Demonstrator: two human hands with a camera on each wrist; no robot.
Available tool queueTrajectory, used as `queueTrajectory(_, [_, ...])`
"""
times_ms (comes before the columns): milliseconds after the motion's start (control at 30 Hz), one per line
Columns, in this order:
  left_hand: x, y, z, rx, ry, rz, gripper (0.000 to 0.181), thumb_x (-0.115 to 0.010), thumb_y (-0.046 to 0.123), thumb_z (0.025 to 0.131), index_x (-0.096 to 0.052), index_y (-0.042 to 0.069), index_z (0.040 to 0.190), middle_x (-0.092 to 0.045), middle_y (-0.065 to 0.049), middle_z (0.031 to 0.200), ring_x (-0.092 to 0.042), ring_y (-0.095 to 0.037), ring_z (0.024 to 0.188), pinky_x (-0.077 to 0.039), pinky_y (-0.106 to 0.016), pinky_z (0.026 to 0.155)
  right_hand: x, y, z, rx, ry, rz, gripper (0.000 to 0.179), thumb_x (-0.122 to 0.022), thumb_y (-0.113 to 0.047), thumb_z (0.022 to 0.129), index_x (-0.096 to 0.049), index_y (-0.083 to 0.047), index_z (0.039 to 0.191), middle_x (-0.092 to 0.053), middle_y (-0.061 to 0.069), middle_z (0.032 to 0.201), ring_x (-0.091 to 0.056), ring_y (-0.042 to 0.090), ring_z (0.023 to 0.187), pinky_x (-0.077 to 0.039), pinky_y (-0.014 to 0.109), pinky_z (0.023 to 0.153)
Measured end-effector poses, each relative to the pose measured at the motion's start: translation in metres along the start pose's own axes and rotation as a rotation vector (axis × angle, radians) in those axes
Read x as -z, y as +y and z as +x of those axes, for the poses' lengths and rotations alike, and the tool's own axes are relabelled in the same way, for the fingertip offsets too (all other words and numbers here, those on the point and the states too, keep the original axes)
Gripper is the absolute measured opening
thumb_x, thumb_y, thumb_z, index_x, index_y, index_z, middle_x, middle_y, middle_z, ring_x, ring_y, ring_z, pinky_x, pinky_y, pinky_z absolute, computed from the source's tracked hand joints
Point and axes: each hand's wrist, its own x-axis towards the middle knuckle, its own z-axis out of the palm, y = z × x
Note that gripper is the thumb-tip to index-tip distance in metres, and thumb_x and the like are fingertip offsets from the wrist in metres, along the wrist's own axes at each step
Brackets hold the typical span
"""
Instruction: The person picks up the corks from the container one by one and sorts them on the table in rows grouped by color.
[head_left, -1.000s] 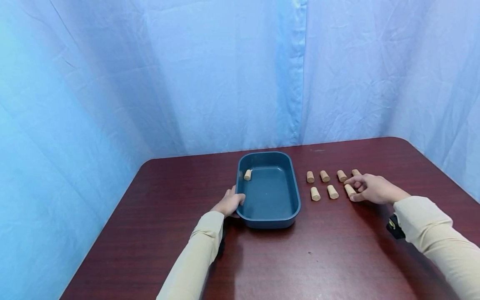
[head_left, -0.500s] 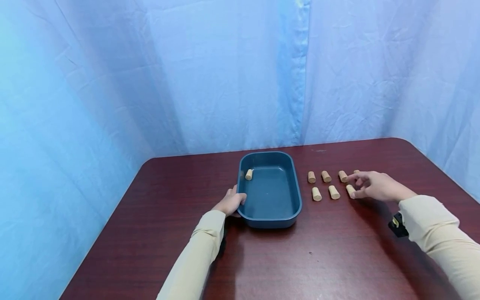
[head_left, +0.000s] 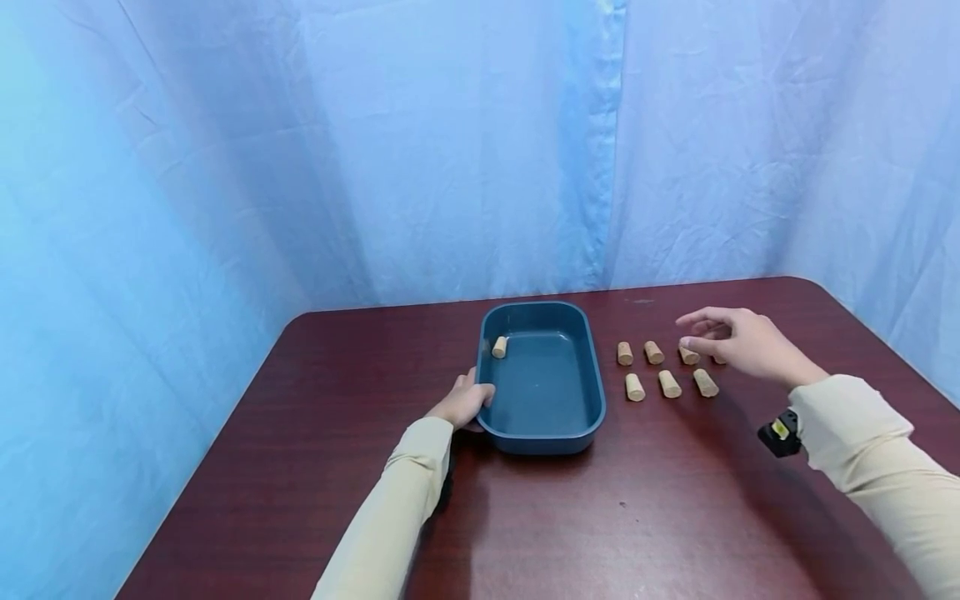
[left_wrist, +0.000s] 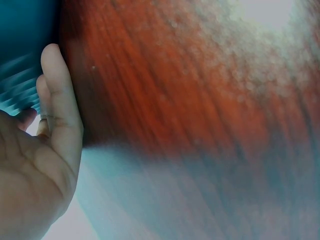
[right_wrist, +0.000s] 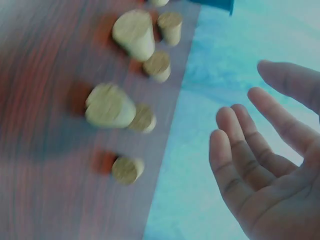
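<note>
In the head view a deep blue plastic bin (head_left: 542, 392) stands on the dark red table. My left hand (head_left: 461, 402) grips its left side, thumb hooked over the rim and fingers along the outer wall. One tapered cork stopper (head_left: 499, 347) lies inside, by the left wall. Right of the bin, several more corks are set out in two rows, including a front cork (head_left: 705, 383) and a back cork (head_left: 654, 352). Above the right end of these rows hovers my right hand (head_left: 750, 340), empty, its fingers spread apart. It partly covers the rightmost back cork (head_left: 719, 360).
The wood-grain table (head_left: 315, 467) ends at a rounded back edge close to a hanging pale blue curtain (head_left: 450, 150). A black device (head_left: 780, 433) is strapped at the right wrist, below the cuff.
My right hand has let go of the rightmost front cork and lifted up and away from it. That cork stays on the table. The left hand keeps its place on the bin.
</note>
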Motion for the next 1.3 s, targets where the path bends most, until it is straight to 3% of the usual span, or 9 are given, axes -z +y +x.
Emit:
queueTrajectory(400, [-0.005,0.000,0.005,0.002,-0.005,-0.005,0.083,-0.042,0.012,0.079,-0.020,0.005,0.159,-0.025,-0.020,0.143,-0.046,-0.037,0.106,-0.047,-0.036,0.065,-0.007,-0.055,0.016,0.045,0.016,0.127,0.041,-0.063,-0.036,0.100,-0.065,-0.010,0.131,-0.067,0.017,0.123,-0.063,0.034,0.114,-0.048,0.053,0.093])
queueTrajectory(733, [-0.006,0.005,-0.001,0.001,0.001,-0.001,0.086,-0.042,0.013,0.079,-0.016,0.006,0.161,-0.025,-0.020,0.145,-0.047,-0.037,0.107,-0.050,-0.038,0.067,-0.021,-0.094,0.041,0.076,0.000,0.216,0.039,-0.063,-0.032,0.100,-0.065,-0.008,0.131,-0.066,0.017,0.123,-0.062,0.032,0.114,-0.048,0.054,0.096])
queueTrajectory(1300, [-0.008,0.004,-0.002,-0.004,0.005,0.002,0.082,-0.042,0.013,0.080,-0.021,0.006,0.159,-0.028,-0.019,0.141,-0.047,-0.036,0.106,-0.050,-0.037,0.067,-0.066,-0.127,0.082,0.013,-0.061,0.373,0.038,-0.059,-0.025,0.103,-0.063,-0.004,0.135,-0.063,0.019,0.124,-0.059,0.036,0.112,-0.049,0.054,0.097])
